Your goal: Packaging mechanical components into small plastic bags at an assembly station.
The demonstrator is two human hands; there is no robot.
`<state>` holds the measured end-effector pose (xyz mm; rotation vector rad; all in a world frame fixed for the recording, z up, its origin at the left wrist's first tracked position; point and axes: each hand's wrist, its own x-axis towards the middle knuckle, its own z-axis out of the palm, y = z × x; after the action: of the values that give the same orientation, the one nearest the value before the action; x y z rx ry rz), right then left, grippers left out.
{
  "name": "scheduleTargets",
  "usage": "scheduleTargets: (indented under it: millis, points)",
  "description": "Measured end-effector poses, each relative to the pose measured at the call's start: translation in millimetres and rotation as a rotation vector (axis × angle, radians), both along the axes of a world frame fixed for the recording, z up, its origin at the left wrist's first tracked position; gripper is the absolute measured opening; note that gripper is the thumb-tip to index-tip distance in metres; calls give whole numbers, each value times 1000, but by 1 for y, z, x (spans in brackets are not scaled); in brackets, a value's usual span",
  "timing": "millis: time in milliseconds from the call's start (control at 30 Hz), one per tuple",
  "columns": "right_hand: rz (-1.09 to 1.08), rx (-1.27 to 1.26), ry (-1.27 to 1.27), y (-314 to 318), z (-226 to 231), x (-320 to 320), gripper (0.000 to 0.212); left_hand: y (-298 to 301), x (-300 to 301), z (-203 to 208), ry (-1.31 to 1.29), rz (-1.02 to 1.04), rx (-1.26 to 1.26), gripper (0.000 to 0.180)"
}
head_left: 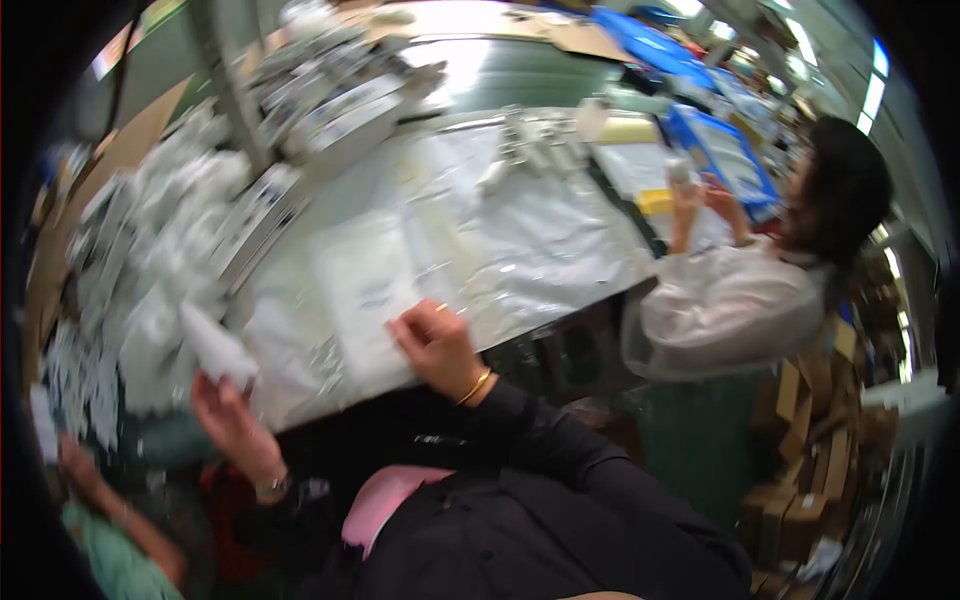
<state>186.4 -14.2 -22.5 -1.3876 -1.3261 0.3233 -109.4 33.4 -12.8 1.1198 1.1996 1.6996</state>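
Observation:
My left hand (237,428), at the table's near left edge, grips a long white tapering object (216,345); blur hides its exact kind. My right hand (440,350) is over the near edge of the table, fingers curled and thumb drawn in; whatever may be between the fingertips cannot be made out. Beneath and beyond it lies a flat white packet or sheet (372,285) with faint print. Clear plastic bags (285,345) are spread between my two hands.
Left of the table are heaped crumpled white plastic bags (180,230) and a long white box (255,225). Several white cylindrical parts (535,150) lie at the back. On the right a co-worker (740,300) handles a small white item beside a blue tray (725,155). Another person's arm (105,490) shows lower left.

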Motion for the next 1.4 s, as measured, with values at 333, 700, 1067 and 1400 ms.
scheduleTargets:
  millis: [333,700,1067,1400]
  points:
    - [-27,13,-31,-5,7,7,18,0,-46,3,180,313,142,56]
    - [14,46,53,-8,3,-1,18,14,-224,-87,781,764,-113,54]
    - [13,47,-37,-6,11,5,18,12,-110,-7,1185,732,-86,48]
    - [15,29,-83,-5,12,-4,19,43,-167,-68,1588,642,-102,75]
